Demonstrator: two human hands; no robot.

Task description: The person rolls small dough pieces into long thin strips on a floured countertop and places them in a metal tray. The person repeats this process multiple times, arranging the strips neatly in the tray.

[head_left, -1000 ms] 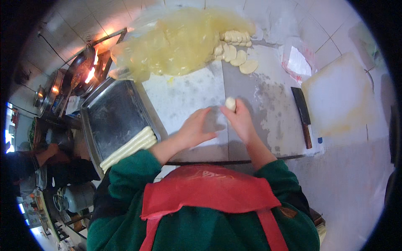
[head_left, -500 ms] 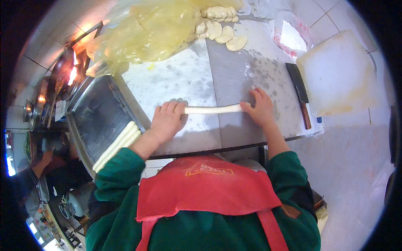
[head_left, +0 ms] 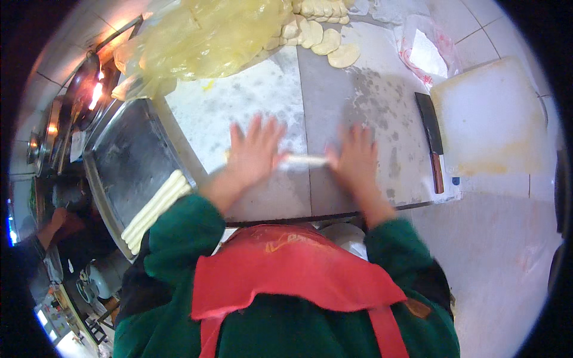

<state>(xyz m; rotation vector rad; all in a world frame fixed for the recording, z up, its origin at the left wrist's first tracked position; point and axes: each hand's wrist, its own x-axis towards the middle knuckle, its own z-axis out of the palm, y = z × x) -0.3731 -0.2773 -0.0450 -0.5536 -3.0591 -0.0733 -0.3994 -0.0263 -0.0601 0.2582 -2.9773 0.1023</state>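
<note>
A thin rope of white dough [head_left: 307, 160] lies crosswise on the worktop [head_left: 262, 200] near its front edge. My left hand [head_left: 252, 149] rests flat over the rope's left part, fingers spread and pointing away from me. Over its right part lies my right hand [head_left: 355, 156], also flat with fingers apart. Only the middle of the rope shows plainly between the hands; the palms hide most of the rest. Both hands are slightly smeared by motion. Left of my left forearm, several finished dough ropes [head_left: 156, 209] lie side by side along the edge of a dark metal tray [head_left: 134, 143].
Flat dough pieces [head_left: 327, 42] lie at the back, partly under a yellow plastic sheet [head_left: 203, 42]. On the right are a cleaver [head_left: 431, 128], a white cutting board [head_left: 492, 119] and a bag of white powder [head_left: 427, 53]. A flame [head_left: 95, 95] burns at the far left; another person's hand [head_left: 58, 219] shows below it.
My hands have moved from the rope's two ends inward onto it, and their fingers have spread flat. The view has shifted slightly.
</note>
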